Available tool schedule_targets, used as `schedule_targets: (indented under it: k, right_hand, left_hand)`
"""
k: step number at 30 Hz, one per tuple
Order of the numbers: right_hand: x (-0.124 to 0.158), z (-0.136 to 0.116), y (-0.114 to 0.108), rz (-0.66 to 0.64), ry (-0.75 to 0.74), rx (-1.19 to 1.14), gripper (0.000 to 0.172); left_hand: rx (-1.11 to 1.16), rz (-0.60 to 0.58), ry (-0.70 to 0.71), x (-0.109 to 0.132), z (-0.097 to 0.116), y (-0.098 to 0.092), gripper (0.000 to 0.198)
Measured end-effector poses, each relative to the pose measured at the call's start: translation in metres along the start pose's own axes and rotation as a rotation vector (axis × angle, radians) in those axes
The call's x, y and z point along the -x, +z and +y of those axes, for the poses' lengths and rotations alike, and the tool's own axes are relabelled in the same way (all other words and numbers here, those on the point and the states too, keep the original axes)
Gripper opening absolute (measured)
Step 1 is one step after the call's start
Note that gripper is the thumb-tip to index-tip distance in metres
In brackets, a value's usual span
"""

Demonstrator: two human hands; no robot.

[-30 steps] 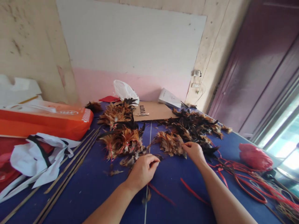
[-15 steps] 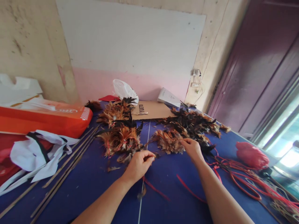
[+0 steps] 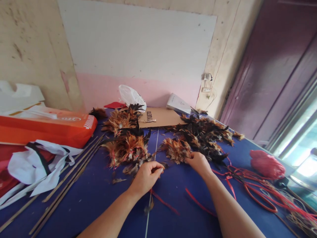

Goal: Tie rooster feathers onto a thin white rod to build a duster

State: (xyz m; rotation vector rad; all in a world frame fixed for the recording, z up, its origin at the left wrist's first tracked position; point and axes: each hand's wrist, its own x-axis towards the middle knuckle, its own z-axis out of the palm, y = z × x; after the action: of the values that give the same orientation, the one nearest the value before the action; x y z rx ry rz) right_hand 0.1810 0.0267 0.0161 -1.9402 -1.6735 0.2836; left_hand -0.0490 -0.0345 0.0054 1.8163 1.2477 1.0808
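My left hand (image 3: 148,174) is closed in a pinch above the blue table. A dark feather (image 3: 164,164) shows just past its fingers and appears to be held there. My right hand (image 3: 199,164) reaches to the near right edge of a small heap of brown feathers (image 3: 175,148), thumb and fingers pinched on the feathers; the fingertips are partly hidden. Left of that heap lies a bigger brown and black feather bundle (image 3: 130,145) with red ties. A red strip (image 3: 164,202) lies below my left hand, and another red strip (image 3: 198,201) is beside my right forearm.
Dark feathers (image 3: 205,132) spread at the back right, before a cardboard sheet (image 3: 163,119). Thin sticks (image 3: 71,180), white cloth (image 3: 27,162) and an orange box (image 3: 49,127) are on the left. Red cords (image 3: 257,191) and a red plastic bag (image 3: 267,164) lie to the right.
My right hand has shifted slightly left and down along the edge of the small brown heap. My left hand stays nearly still in its pinch.
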Motion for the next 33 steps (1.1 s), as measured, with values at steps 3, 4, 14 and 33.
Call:
schedule_targets:
  k: [3, 4, 14, 33]
  right_hand:
    - [-0.005, 0.006, -0.002, -0.008, 0.038, -0.214, 0.014]
    - [-0.007, 0.008, -0.003, -0.012, 0.056, -0.264, 0.016]
    - [-0.005, 0.003, -0.005, -0.060, 0.209, -0.876, 0.016]
    - [0.001, -0.002, -0.034, 0.087, -0.267, -0.059, 0.029]
  left_hand:
    - [0.050, -0.003, -0.028, 0.000, 0.003, -0.001, 0.022]
    - [0.060, -0.001, -0.035, 0.000, 0.004, -0.001, 0.022]
    - [0.191, -0.021, -0.139, -0.002, -0.001, 0.003, 0.024]
    - [0.286, -0.011, -0.190, -0.002, -0.001, 0.003, 0.020]
